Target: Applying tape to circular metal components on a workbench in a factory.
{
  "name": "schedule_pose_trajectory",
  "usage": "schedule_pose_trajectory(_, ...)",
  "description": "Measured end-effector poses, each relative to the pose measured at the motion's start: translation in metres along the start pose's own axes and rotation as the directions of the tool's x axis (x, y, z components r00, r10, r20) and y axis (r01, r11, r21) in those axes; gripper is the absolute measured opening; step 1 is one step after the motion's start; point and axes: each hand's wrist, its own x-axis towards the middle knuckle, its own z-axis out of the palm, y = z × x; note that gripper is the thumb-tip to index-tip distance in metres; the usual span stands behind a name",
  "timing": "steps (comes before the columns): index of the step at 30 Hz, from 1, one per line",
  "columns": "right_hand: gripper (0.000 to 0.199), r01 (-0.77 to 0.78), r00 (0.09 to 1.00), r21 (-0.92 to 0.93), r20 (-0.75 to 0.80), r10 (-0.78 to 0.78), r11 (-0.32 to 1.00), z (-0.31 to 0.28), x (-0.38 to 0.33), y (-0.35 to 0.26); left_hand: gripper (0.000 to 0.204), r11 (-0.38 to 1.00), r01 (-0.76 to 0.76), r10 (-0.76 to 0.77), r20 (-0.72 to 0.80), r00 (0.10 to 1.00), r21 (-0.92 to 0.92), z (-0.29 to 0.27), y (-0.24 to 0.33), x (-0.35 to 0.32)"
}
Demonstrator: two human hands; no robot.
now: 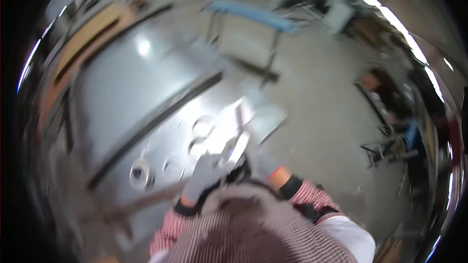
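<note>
Very blurry all over, so hard to be sure of much. Down low in the middle, a left hand (202,180) in a grey glove, curled up, looking wrapped round the bottom end of a shiny metal piece (235,139). Just beside it, a right hand (263,161), gloved too, close to the same piece; too smeared to tell whether spread out or squeezed shut. Shiny metal piece up off the big grey metal sheet (122,83), held above it and not lying flat. On the sheet, near the hands, a few round rings (140,173), and a long dark bar (156,122) slanting across. Far behind, a blue bench (253,14) on the floor (321,97). Probably right in the middle of the work: piece in hand, not put down anywhere yet. No telling how much is finished.
</note>
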Motion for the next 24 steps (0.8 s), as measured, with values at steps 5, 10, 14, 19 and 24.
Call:
schedule_pose_trajectory(5,0.029,-0.044,0.958,0.487,-0.226,0.175,0.872,0.02,-0.036,0.04,0.024,0.996,-0.079,0.074,0.125,0.989,0.033,0.025,0.033,0.002)
schedule_pose_trajectory(10,0.028,0.141,0.898,0.437,-0.435,0.071,0.888,0.021,-0.087,0.038,0.03,0.861,-0.506,0.484,0.394,0.781,-0.055,0.06,0.024,0.029)
schedule_pose_trajectory(14,0.027,0.203,0.794,0.246,-0.608,-0.012,0.948,0.017,-0.124,0.015,0.026,0.831,-0.54,0.516,0.547,0.659,-0.134,0.08,0.035,0.026)
schedule_pose_trajectory(19,0.029,-0.044,0.858,0.503,-0.424,0.291,0.863,-0.022,-0.148,-0.04,0.035,0.917,0.091,0.147,0.541,0.828,-0.389,0.095,0.047,0.016)
schedule_pose_trajectory(24,0.037,-0.163,0.652,-0.087,-0.757,0.041,0.983,-0.046,-0.214,-0.023,0.036,0.799,0.138,0.13,0.393,0.91,-0.585,0.127,0.043,0.042)
